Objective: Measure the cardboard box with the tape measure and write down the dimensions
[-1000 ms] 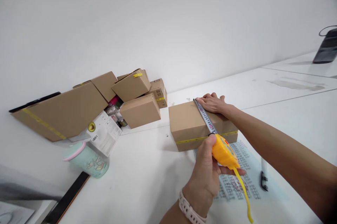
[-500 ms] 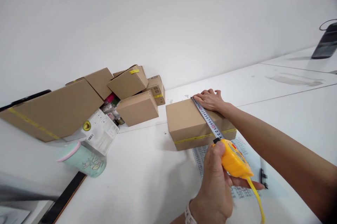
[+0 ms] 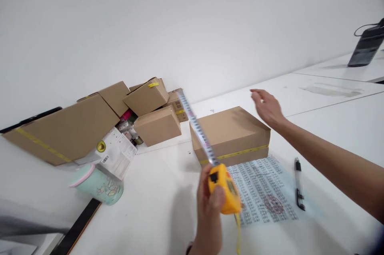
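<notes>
My left hand (image 3: 210, 207) is closed around a yellow tape measure (image 3: 225, 189) above the near side of a cardboard box. Its metal blade (image 3: 196, 127) sticks out up and to the left, slightly blurred, passing in front of the box's left part. The closed cardboard box (image 3: 231, 127) lies on the white table with a yellow strip along its near side. My right hand (image 3: 267, 107) is raised beyond the box's right end, fingers stretched out and holding nothing. A printed sheet (image 3: 261, 191) lies before the box, and a black-and-clear pen (image 3: 299, 185) rests to the right.
Several cardboard boxes (image 3: 157, 125) are piled at the left against the wall. Near them stand a white box with an avocado picture (image 3: 118, 155) and a mint cup with a pink rim (image 3: 102, 187). A dark bottle (image 3: 364, 47) stands far right.
The tape blade has come off the box top, and my left hand has moved left with the tape measure. My right hand has lifted from the box and shifted right, uncovering the pen.
</notes>
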{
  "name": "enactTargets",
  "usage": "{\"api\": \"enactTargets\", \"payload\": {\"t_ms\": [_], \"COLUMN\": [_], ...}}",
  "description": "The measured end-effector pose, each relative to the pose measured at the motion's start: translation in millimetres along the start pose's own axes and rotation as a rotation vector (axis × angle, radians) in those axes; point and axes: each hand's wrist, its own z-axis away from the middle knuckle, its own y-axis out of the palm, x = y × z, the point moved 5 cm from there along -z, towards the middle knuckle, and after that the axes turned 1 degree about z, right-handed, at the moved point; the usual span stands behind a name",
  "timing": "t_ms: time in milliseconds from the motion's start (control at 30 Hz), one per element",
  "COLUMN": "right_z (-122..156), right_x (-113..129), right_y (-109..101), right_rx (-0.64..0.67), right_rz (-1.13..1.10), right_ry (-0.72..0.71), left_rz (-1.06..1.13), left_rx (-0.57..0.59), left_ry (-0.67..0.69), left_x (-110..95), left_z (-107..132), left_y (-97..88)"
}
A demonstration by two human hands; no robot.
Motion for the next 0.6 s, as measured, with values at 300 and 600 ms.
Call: {"api": "enactTargets", "payload": {"t_ms": [300,600], "right_z": [91,40], "right_x": [-43,14], "right_y": [-24,-41], "right_rx": [0.483,0.151], "right_rz": [-0.361,0.177], "right_ry": [0.280,0.018], "left_rz": [-0.148,-0.177], "left_rx": [-0.039,0.059], "left_ry": [0.076,0.180], "left_x": [-12,-81], "left_z": [-48,-71], "left_y": [-56.3,-23.9]}}
